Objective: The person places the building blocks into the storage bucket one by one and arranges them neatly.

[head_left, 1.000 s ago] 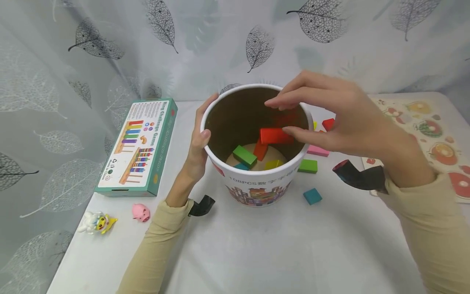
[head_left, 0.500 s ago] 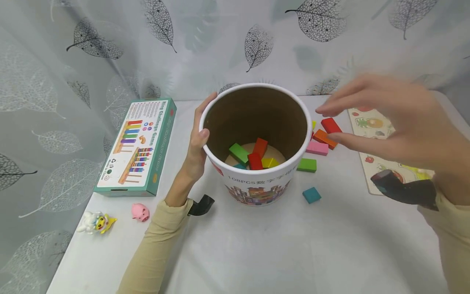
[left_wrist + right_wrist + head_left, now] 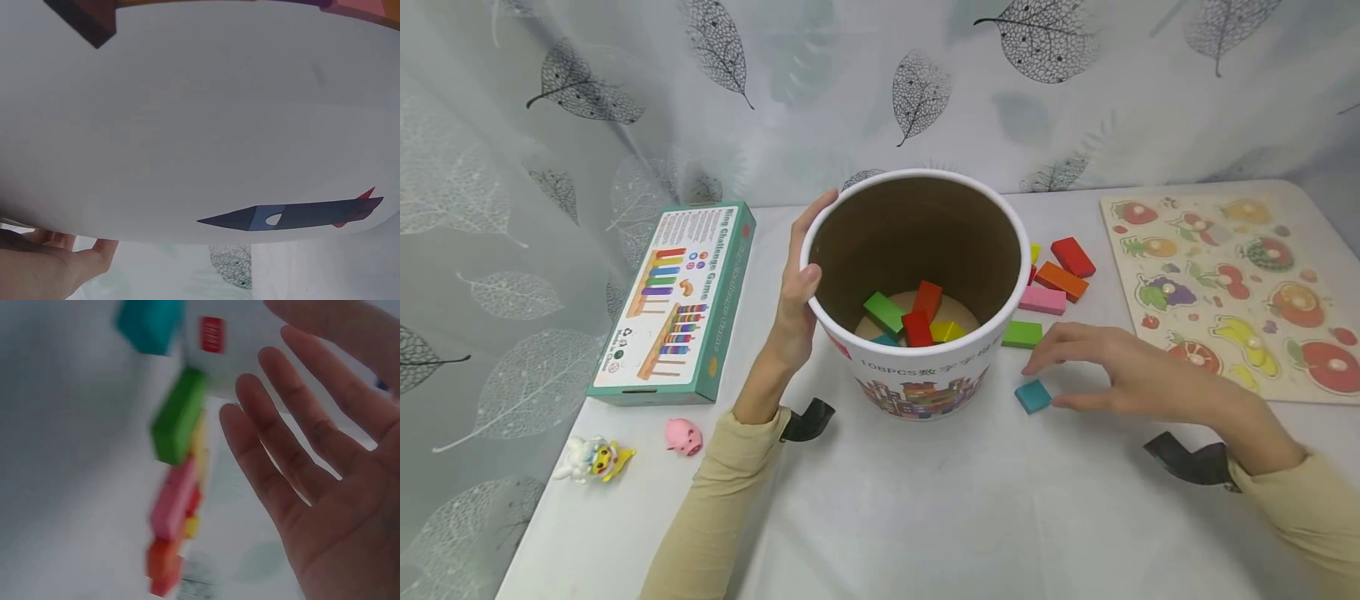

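Note:
A white paper bucket [image 3: 925, 354] with a printed building picture stands upright in the middle of the head view. My left hand [image 3: 795, 308] grips its left side, the thumb at the rim and the fingers along the outer wall. Inside, a green block [image 3: 884, 313], two red blocks [image 3: 918, 329] and a yellow block [image 3: 947, 332] lie on the bottom, with a bit of teal showing. To the right of the bucket, my right hand [image 3: 1112, 372] hovers at a small teal block [image 3: 1033, 397], fingers spread apart and holding nothing. The right wrist view shows the open palm.
Right of the bucket lie a green block [image 3: 1022, 334], a pink block [image 3: 1042, 300], an orange block [image 3: 1062, 282] and a red block [image 3: 1073, 257]. A fruit puzzle board [image 3: 1180, 317] is at far right. Left are a game box [image 3: 673, 304], a pink pig [image 3: 683, 437] and a figurine [image 3: 593, 459].
The right hand let go of a red block, which now lies inside the bucket. It swung out to the right, then came down to the teal block. The left hand stays on the bucket.

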The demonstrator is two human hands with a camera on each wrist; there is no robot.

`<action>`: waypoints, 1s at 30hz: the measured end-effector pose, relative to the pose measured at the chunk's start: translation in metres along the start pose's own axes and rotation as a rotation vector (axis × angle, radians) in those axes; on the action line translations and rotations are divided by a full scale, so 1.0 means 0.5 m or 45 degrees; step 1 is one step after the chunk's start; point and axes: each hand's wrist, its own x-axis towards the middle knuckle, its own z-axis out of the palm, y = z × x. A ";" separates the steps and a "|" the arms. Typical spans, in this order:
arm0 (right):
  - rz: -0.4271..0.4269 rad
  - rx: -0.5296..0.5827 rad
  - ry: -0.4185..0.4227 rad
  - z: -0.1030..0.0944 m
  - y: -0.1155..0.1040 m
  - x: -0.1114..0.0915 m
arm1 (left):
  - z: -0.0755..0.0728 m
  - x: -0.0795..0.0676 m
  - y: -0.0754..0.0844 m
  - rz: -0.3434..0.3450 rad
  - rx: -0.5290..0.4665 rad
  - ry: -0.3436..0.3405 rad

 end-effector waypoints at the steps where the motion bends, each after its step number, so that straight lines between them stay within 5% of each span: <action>1: 0.000 0.018 -0.014 0.011 0.009 0.001 | 0.000 0.000 0.001 0.001 0.002 0.000; 9: -0.012 0.008 -0.055 0.057 0.037 0.011 | -0.002 -0.001 -0.002 0.013 0.016 -0.005; 17: 0.092 -0.063 -0.112 0.046 0.034 0.011 | 0.000 -0.001 0.002 0.015 0.011 -0.013; 20: 0.078 -0.136 0.018 -0.003 0.016 0.006 | 0.002 0.000 0.003 0.009 0.013 -0.020; 26: -0.209 -0.229 0.485 -0.142 -0.054 0.023 | 0.001 0.001 0.001 0.011 0.000 -0.016; 30: -0.380 -0.107 0.696 -0.191 -0.040 0.063 | 0.001 0.000 0.000 0.018 -0.003 -0.008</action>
